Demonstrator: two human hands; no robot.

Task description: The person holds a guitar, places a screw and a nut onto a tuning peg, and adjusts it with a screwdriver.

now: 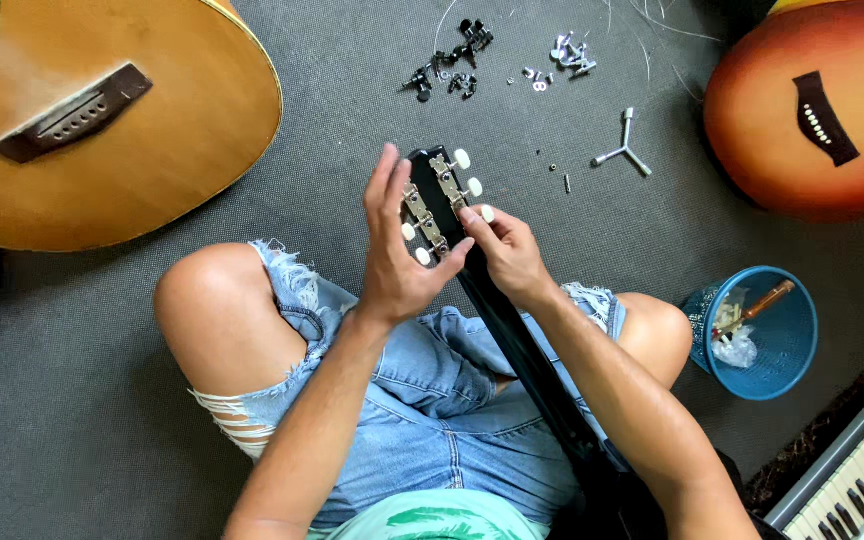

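A black guitar neck (537,375) runs up from my lap and ends in a black headstock (432,190) seen from its back, with two silver tuner strips and white knobs. My left hand (392,250) cups the headstock's left side, fingers spread upward and thumb touching the lower tuner strip. My right hand (507,250) grips the neck just below the headstock on the right, with its fingertips pinched at the lowest right tuner.
I sit on grey carpet in denim shorts. An acoustic guitar body (102,110) lies at upper left, a sunburst guitar (812,110) at upper right. Loose black tuners (452,65), silver tuners (567,55) and a three-armed wrench (624,150) lie ahead. A blue basket (757,335) and keyboard (862,465) sit right.
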